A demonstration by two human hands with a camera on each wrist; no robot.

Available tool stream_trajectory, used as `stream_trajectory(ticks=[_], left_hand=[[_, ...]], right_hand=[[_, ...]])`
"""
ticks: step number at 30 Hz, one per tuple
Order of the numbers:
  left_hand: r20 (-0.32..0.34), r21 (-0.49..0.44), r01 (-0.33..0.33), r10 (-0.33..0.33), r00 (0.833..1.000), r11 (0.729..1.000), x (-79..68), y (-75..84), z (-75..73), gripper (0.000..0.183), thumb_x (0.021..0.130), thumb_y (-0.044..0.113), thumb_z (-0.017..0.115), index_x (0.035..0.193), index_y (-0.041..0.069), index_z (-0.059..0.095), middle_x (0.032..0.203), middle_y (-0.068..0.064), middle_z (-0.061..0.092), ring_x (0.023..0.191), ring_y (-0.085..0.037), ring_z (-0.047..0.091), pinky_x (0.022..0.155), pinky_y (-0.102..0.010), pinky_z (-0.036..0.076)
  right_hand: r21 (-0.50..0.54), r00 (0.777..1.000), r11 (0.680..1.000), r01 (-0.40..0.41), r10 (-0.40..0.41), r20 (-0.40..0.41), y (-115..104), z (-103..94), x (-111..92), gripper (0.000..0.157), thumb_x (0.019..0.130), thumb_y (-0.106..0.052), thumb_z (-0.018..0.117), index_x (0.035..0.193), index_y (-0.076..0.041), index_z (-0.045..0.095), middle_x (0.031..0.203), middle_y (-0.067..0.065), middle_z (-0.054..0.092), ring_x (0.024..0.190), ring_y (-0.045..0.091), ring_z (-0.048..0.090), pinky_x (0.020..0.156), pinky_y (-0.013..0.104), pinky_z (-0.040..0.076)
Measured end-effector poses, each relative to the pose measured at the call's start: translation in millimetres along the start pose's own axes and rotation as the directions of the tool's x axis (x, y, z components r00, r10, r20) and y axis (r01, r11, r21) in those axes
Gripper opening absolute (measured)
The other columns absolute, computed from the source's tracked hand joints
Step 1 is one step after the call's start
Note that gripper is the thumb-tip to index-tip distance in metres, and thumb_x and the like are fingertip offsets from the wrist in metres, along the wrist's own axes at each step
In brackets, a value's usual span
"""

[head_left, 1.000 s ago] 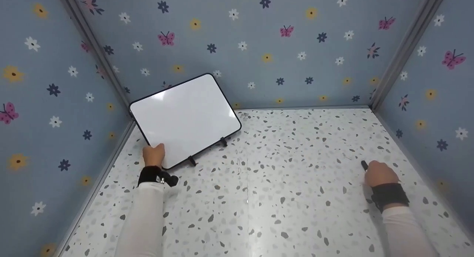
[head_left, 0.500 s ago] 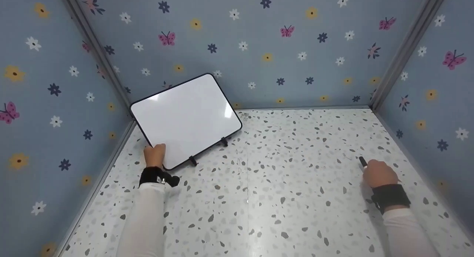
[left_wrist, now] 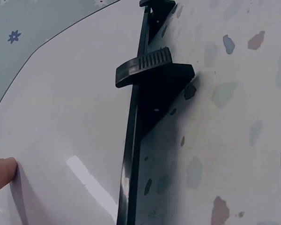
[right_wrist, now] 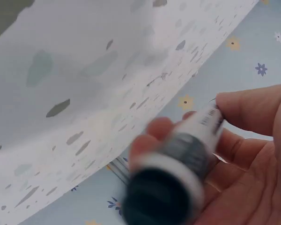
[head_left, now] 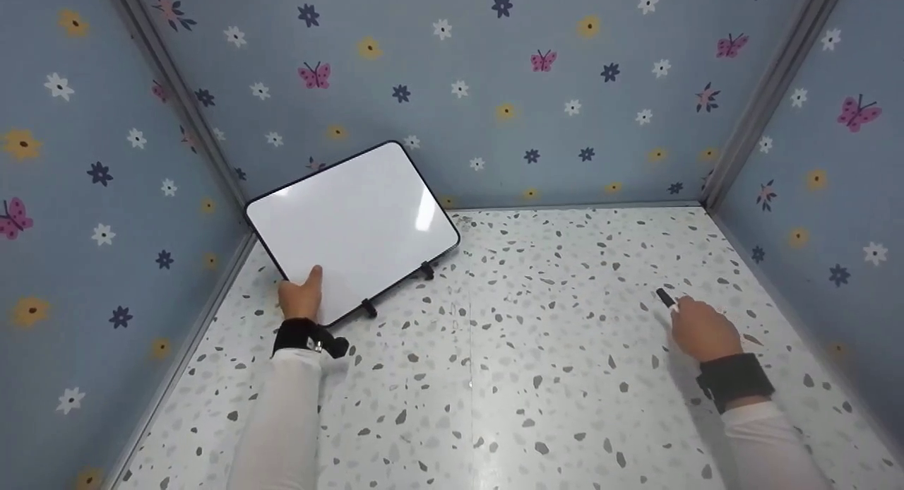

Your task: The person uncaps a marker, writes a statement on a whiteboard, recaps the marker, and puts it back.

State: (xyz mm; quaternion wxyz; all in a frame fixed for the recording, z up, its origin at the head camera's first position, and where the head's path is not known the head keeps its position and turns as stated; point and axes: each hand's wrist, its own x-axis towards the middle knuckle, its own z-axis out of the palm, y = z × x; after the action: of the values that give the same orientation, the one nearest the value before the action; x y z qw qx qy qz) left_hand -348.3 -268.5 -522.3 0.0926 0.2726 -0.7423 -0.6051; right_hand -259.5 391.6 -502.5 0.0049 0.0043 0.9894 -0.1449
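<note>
A whiteboard [head_left: 353, 222] with a thin black frame stands tilted at the back left, two black support clips [head_left: 369, 308] on its lower edge. My left hand [head_left: 300, 299] grips its lower left side, the thumb on the white face and the other fingers hidden behind. In the left wrist view a thumb [left_wrist: 2, 172] touches the white surface near a ridged black clip [left_wrist: 150, 68]. Well to the right, my right hand [head_left: 706, 329] holds a marker [head_left: 665, 298] above the table. The marker [right_wrist: 189, 145] has a white barrel and a black end, blurred in the right wrist view.
The speckled white tabletop [head_left: 537, 377] runs between the hands. Blue flowered panels [head_left: 508, 87] wall it at the back and both sides, with grey metal strips [head_left: 763, 102] in the corners.
My right hand has moved left and slightly up with the marker. My left thumb has straightened along the whiteboard's face, and that hand has shifted slightly right. The whiteboard has hardly moved.
</note>
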Motion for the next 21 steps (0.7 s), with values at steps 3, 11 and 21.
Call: stream_trajectory(ticks=[3,11,21], left_hand=[[-0.014,0.002,-0.013,0.013,1.000,1.000,-1.6,-0.6,1.9,0.092,0.108,0.039,0.058,0.167,-0.014,0.012,0.175,-0.034,0.021,0.164,-0.044,0.024,0.139,-0.046,0.019],[-0.064,-0.012,-0.062,0.061,0.996,0.998,-4.4,-3.7,7.5,0.087,0.106,0.035,0.061,0.163,-0.016,0.022,0.168,-0.037,0.034,0.158,-0.046,0.035,0.135,-0.048,0.027],[-0.024,-0.014,-0.075,0.075,0.997,0.997,-10.8,-5.7,12.5,0.091,0.106,0.038,0.060,0.165,-0.016,0.016,0.172,-0.036,0.027,0.162,-0.044,0.029,0.137,-0.047,0.023]], right_hand=[[0.000,1.000,1.000,0.012,-0.012,-0.010,-4,3.9,-1,0.031,0.110,-0.011,0.046,0.114,0.018,0.056,0.095,0.034,0.066,0.080,0.049,0.069,0.071,0.064,0.057],[-0.007,0.991,0.997,0.078,-0.079,-0.112,-16,11.7,-5,0.028,0.109,-0.011,0.051,0.114,0.016,0.058,0.089,0.030,0.067,0.068,0.038,0.065,0.060,0.058,0.054],[0.012,0.982,0.992,0.122,-0.119,-0.150,-25,15.4,-7,0.022,0.109,-0.012,0.054,0.103,0.009,0.057,0.073,0.018,0.061,0.057,0.028,0.054,0.050,0.047,0.043]])
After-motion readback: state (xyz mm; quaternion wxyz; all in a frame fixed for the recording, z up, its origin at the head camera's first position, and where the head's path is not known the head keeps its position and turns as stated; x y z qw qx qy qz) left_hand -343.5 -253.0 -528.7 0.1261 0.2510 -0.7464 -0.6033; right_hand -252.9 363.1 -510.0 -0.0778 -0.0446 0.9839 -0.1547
